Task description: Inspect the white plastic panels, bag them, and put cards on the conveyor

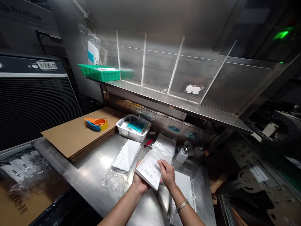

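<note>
My left hand (139, 182) grips the near edge of a flat white panel (148, 170) from below and holds it tilted just above the steel table (94, 179). My right hand (167, 173) pinches the panel's right side, fingers curled on its top face. A bracelet circles that wrist. The panel's far end sits inside a clear plastic bag (162, 147). Left of it lies a second white panel in a clear bag (125, 155).
A red-handled tool (148, 143), a small white bottle (182, 154) and a clear tray with teal pieces (134, 127) sit behind. A tape dispenser (96, 123) rests on cardboard sheets (77, 133). A green tray (100, 72) stands on the steel shelf. Bagged white parts (21, 166) lie far left.
</note>
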The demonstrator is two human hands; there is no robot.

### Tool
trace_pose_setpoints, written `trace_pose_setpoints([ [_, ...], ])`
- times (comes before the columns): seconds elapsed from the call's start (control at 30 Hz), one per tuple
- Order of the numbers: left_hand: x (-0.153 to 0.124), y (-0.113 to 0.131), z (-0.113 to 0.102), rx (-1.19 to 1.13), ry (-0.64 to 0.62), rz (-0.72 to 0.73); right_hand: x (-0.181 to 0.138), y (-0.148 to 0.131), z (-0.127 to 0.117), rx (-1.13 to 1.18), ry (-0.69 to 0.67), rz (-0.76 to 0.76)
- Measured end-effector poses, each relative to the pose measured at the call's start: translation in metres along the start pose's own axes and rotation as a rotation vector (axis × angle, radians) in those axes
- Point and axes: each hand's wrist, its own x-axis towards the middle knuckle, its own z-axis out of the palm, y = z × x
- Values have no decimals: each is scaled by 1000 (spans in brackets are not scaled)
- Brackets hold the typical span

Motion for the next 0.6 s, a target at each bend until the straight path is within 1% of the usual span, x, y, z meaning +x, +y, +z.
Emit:
trace_pose_setpoints([
  [0.03, -6, 2, -1, -39, 4, 42, 3, -6, 3, 0, -20, -10],
  [0.1, -19, 1, -4, -64, -52, 96, 11, -20, 7, 11, -43, -14],
  [0.13, -26, -2, -6, -60, -95, 101, 14, -28, 9, 21, -47, -8],
  [0.17, -33, -6, -9, -42, -111, 92, 16, -37, 11, 35, -54, 3],
  [0.2, -39, -12, -14, -10, -85, 68, 14, -46, 14, 48, -71, 11],
  [0.23, -44, -19, -20, 38, -24, 46, 9, -57, 19, 73, -130, 15],
  [0.3, -50, -36, -36, 140, 136, 31, -11, -77, 33, 199, -376, 52],
  [0.33, -53, -43, -44, 177, 191, 51, -24, -87, 40, 275, -507, 83],
  [0.37, -56, -48, -51, 199, 199, 84, -36, -95, 45, 369, -615, 140],
  [0.4, -60, -51, -57, 206, 159, 105, -48, -102, 48, 470, -688, 215],
  [0.43, -65, -51, -60, 206, 94, 104, -57, -108, 48, 557, -718, 293],
  [0.47, -70, -48, -61, 206, 24, 79, -62, -111, 43, 643, -720, 367],
  [0.53, -82, -38, -58, 210, -87, 26, -66, -114, 25, 894, -744, 468],
  [0.57, -87, -32, -54, 198, -125, 14, -65, -114, 14, 1021, -762, 493],
  [0.6, -91, -26, -51, 174, -163, 28, -63, -113, 3, 1098, -793, 501],
])
